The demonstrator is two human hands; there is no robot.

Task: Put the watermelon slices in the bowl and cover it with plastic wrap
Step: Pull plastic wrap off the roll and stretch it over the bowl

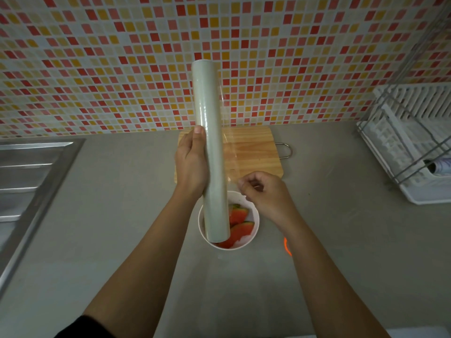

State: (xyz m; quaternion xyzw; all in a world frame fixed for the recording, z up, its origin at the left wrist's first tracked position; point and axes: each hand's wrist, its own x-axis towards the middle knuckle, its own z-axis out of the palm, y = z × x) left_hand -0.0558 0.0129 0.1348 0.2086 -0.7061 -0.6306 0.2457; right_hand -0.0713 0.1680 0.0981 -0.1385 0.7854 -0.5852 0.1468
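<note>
The roll of plastic wrap (210, 152) is held above the bowl (234, 247), its long axis running away from the person, with the near end over the bowl's left half. The left hand (191, 162) grips the roll around its middle from the left. Just right of the roll, the right hand (263, 193) has its fingers curled and seems to pinch the loose edge of the film (229, 147), so the sheet would pull out rightward across the rim. The watermelon slices (238, 215) already lie in the bowl, which sits on the counter (122, 191). A cutting board (256, 154) lies behind, a sink (29, 172) far left and a dish rack (410, 147) far right; nothing blocks the pull.
</note>
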